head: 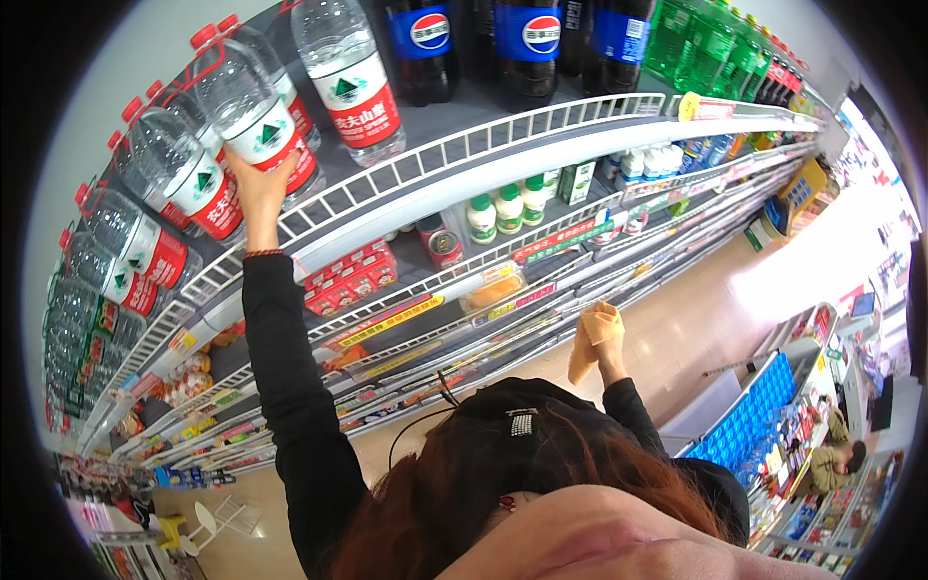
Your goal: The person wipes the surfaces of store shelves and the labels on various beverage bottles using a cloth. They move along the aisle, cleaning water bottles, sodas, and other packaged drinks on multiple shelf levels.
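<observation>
My left hand (262, 190) reaches over the wire guard of the top shelf and grips the lower part of a large clear water bottle (270, 134) with a red cap and a red and white label. That bottle stands upright among other red-capped water bottles (203, 190); another water bottle (355, 94) stands apart to its right. My right hand (611, 348) hangs lower, in front of the shelves, closed around a folded tan cloth (596, 330). Part of the cloth dangles below the fingers.
A white wire guard (464, 145) edges the top shelf. Pepsi bottles (528, 43) and green soda bottles (714, 51) stand farther right. Lower shelves hold white bottles with green caps (510, 206) and red cartons (351, 275). Behind are a blue display (747, 413) and a person (830, 464).
</observation>
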`<state>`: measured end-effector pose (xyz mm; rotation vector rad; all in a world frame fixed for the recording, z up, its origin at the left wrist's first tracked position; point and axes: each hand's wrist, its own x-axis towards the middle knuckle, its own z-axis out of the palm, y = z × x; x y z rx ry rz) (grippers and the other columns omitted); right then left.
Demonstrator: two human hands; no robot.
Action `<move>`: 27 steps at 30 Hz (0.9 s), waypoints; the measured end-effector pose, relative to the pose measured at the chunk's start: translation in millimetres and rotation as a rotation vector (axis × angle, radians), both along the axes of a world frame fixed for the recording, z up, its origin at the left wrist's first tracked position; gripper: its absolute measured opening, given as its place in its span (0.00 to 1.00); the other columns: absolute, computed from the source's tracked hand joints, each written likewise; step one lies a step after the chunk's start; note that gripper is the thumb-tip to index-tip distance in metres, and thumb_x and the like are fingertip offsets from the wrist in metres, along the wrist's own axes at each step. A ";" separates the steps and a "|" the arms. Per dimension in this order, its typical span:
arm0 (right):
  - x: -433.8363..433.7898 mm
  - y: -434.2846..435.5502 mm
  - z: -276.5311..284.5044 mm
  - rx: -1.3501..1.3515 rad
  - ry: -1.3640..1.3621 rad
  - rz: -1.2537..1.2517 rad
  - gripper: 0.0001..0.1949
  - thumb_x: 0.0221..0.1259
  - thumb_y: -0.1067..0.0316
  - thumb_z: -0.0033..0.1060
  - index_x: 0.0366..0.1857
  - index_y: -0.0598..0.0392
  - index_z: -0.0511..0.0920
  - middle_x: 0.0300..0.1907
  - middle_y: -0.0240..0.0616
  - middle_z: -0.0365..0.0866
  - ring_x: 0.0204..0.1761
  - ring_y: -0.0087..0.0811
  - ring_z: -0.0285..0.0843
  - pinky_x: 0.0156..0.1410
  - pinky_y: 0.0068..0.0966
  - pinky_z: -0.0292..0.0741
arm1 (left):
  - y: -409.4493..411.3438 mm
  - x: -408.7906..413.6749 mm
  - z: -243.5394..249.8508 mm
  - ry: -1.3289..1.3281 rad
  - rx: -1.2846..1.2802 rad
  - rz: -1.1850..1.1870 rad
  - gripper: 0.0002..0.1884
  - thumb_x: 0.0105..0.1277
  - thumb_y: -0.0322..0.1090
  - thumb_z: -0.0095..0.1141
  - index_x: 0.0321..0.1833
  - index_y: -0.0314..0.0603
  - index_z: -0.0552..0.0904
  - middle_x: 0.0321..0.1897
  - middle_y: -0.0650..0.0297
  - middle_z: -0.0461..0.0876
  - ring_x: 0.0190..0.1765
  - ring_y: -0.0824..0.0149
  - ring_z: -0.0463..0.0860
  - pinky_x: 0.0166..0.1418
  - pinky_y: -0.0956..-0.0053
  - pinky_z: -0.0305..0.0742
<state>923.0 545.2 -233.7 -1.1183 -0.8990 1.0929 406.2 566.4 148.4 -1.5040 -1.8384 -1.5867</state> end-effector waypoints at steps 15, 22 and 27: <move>-64.1 105.9 298.5 0.754 -0.118 0.091 0.17 0.57 0.71 0.61 0.50 0.60 0.72 0.46 0.36 0.78 0.46 0.24 0.76 0.51 0.19 0.74 | -143.1 152.8 -173.2 -0.025 -0.068 -0.315 0.22 0.56 0.19 0.55 0.56 0.39 0.75 0.48 0.54 0.78 0.49 0.58 0.80 0.52 0.71 0.74; -103.3 265.5 384.0 1.000 -1.041 0.053 0.18 0.55 0.64 0.67 0.48 0.53 0.72 0.40 0.33 0.76 0.44 0.29 0.75 0.50 0.25 0.74 | -201.5 167.6 -270.1 -0.488 -0.329 -0.330 0.18 0.62 0.22 0.52 0.56 0.37 0.75 0.43 0.56 0.80 0.43 0.65 0.83 0.46 0.74 0.77; -118.5 271.3 403.3 0.868 -1.072 0.632 0.08 0.55 0.64 0.58 0.36 0.54 0.78 0.36 0.44 0.79 0.41 0.43 0.77 0.48 0.36 0.74 | -241.9 151.4 -292.9 -0.765 -0.319 -0.208 0.19 0.63 0.21 0.51 0.58 0.38 0.74 0.46 0.56 0.79 0.43 0.67 0.82 0.41 0.78 0.77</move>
